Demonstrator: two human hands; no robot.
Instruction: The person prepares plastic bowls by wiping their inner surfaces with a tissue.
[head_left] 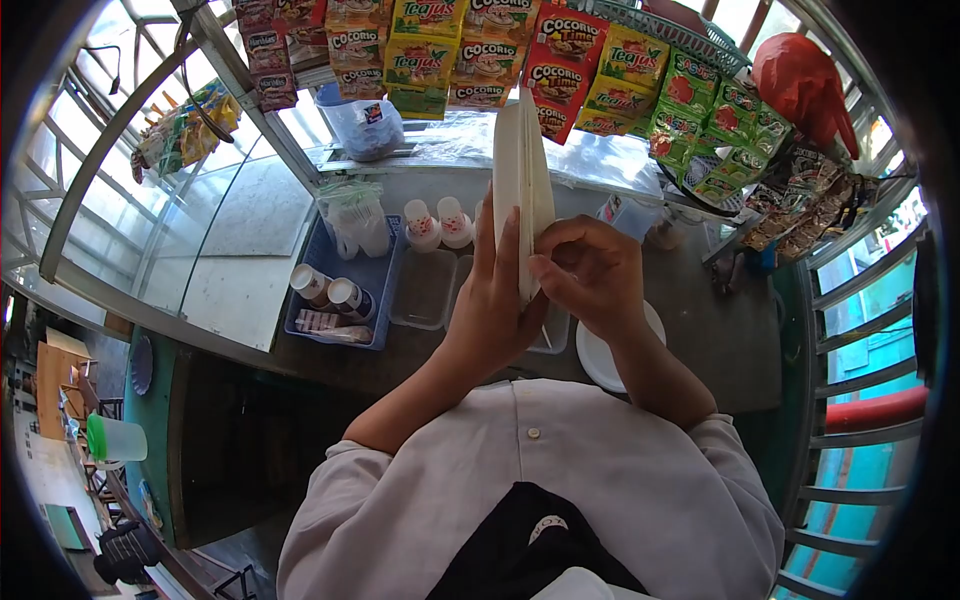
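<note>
A cream-white takeaway food box stands on edge in front of me, seen nearly side-on with a seam running along it. My left hand is wrapped around its lower left side, fingers on the near face. On the right edge of the box, my right hand has its thumb and index finger pinched together; whether anything small is between them is hidden. Below the hands, a thin pale stick-like piece shows near a clear plastic container. A white plate lies partly under my right forearm.
A blue basket holds lidded jars and plastic bags. Beside it stand a clear plastic tub and stacked cups with red print. Drink sachets hang overhead, near a red plastic bag. A glass case is at left.
</note>
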